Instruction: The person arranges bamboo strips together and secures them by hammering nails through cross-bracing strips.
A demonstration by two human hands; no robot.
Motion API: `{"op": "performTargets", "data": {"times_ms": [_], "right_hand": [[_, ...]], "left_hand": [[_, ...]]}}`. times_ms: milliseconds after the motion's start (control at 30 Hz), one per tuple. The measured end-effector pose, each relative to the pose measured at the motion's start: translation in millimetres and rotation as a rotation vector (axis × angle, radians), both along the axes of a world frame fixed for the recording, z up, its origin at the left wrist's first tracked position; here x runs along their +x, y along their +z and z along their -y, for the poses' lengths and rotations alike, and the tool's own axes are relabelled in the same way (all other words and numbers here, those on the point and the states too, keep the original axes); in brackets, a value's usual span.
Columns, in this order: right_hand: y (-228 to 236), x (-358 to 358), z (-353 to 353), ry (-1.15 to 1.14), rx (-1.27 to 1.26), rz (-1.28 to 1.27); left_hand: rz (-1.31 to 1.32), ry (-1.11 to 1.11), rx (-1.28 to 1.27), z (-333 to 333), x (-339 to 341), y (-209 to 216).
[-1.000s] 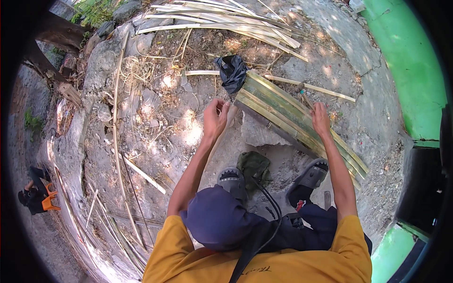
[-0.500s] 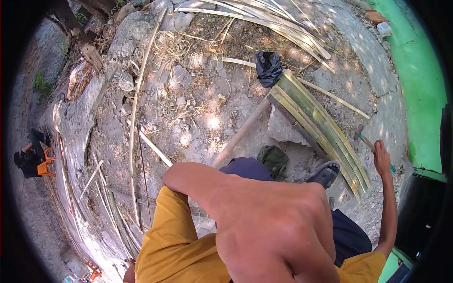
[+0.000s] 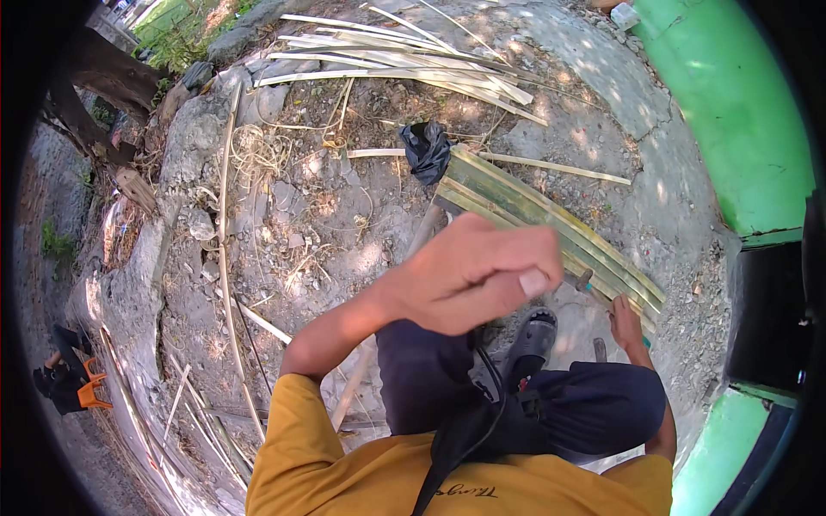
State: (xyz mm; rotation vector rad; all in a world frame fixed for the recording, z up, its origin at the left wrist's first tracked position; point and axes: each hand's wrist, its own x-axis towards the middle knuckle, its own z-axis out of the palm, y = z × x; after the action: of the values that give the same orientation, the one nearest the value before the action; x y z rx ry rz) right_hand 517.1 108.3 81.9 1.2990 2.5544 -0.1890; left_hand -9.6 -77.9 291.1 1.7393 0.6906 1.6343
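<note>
My left hand (image 3: pixel 490 275) is raised close in front of me, fingers curled and thumb pressed against them; whether anything is inside is hidden. Lower right, my right hand (image 3: pixel 628 323) is wrapped round the handle of a hammer (image 3: pixel 586 280), whose head lies over the near edge of the bamboo slats. These green-yellow slats (image 3: pixel 555 225) sit side by side as a sloping panel, partly covered by my left hand. A black plastic bag (image 3: pixel 426 153) rests at the panel's upper left end.
Loose pale bamboo strips (image 3: pixel 404 64) lie across the far ground. A long strip (image 3: pixel 225 206) runs down the left side, near a tree trunk (image 3: pixel 112 77). A green wall (image 3: pixel 727 95) borders the right. A person (image 3: pixel 62 383) sits on an orange chair (image 3: pixel 91 385) at far left.
My left hand has come up and forward from beside my lap into full view. My right hand has brought the hammer left and down to the slats' edge. The view has shifted.
</note>
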Motion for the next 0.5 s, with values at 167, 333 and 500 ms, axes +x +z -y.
{"op": "performTargets", "data": {"times_ms": [167,333,500], "right_hand": [[-76.3,-59.2,33.1,-0.029,-0.059,-0.234],[-106.1,-100.7,37.0,0.08,-0.107,-0.432],[-115.1,-121.9,23.3,0.246,-0.244,-0.495]], "left_hand": [[-0.579,0.527,-0.58,-35.6,-66.6,-213.2],[-0.384,0.73,-0.921,32.4,-87.3,-315.7],[-0.503,0.898,-1.023,75.2,-57.9,-315.7]]}}
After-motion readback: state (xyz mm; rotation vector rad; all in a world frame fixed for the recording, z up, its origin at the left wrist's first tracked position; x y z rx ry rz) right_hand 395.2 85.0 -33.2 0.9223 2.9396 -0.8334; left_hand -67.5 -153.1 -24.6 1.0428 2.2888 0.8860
